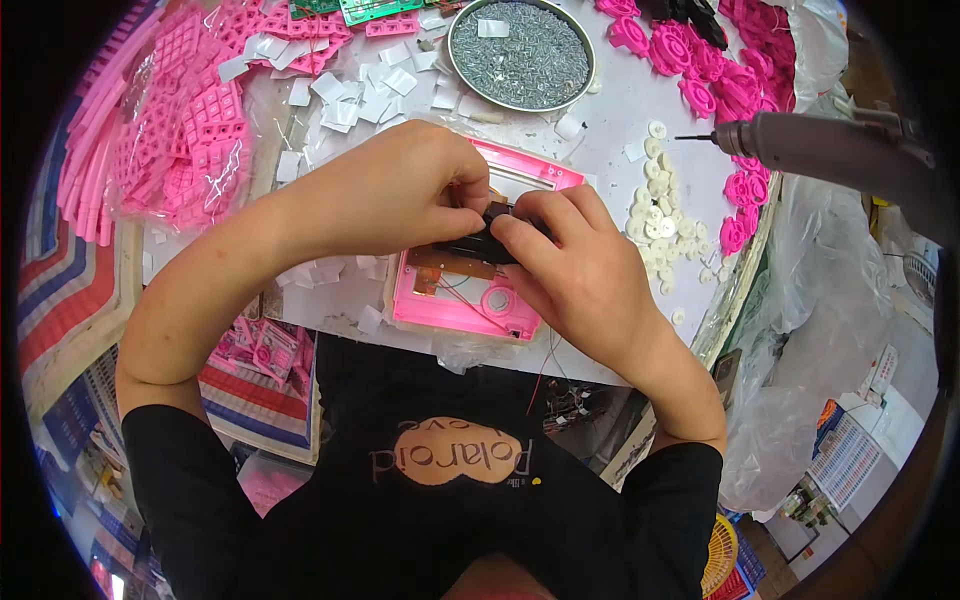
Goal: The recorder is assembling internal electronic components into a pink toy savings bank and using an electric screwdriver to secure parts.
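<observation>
Desk (620,110) carries one pink plastic frame (455,295); both hands, left hand (400,195) and right hand (580,265), pinch together on one small black part (480,245) over its middle. Thin red wires (490,315) trail beneath; a hard tug could likely snap them. One round tray of screws (520,50) sits behind, one electric screwdriver (830,150) hangs right

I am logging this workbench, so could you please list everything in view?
pink plastic housing: one, pink, table centre, under the hands
black part: one, black, held over the housing
bowl of screws: one, grey, top centre
white squares: many, white, scattered upper left
bagged pink grids: several, pink, left
pink wheels: many, pink, upper right
white discs: many, white, right of housing
electric screwdriver: one, grey, right
left hand: one, gripping the black part
right hand: one, gripping the black part
</observation>
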`<state>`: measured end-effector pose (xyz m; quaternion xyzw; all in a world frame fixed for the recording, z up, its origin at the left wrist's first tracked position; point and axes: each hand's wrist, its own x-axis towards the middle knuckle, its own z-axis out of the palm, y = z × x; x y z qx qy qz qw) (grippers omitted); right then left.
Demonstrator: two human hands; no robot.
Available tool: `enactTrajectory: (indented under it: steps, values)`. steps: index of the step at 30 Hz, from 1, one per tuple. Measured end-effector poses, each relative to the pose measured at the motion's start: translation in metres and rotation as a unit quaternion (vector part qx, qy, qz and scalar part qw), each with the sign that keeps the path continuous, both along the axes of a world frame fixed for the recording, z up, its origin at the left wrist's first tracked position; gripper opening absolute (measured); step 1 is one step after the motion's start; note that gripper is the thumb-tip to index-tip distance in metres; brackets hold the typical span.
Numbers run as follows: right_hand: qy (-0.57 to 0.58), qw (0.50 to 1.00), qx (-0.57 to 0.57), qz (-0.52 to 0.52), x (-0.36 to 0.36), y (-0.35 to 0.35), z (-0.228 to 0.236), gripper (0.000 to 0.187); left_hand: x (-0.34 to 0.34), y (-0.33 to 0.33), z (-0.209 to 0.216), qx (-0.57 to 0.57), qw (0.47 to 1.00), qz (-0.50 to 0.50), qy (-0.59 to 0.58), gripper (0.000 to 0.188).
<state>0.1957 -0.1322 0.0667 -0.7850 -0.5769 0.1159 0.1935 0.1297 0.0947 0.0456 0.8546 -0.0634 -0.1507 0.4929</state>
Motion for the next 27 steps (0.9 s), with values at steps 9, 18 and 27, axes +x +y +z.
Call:
enactTrajectory:
  steps: [9,18,27]
  values:
    - [-0.005,1.000,0.012,-0.002,-0.003,-0.002,0.000,0.045,0.007,-0.003,0.006,-0.006,0.997,0.016,0.069,0.019]
    - [-0.143,0.989,-0.024,-0.015,-0.024,0.002,0.007,0.037,0.013,-0.008,0.009,0.078,0.996,-0.033,-0.001,0.017]
    - [-0.062,0.998,0.024,0.012,-0.009,-0.001,-0.002,0.035,0.010,-0.007,0.004,0.059,0.998,-0.022,-0.008,0.015]
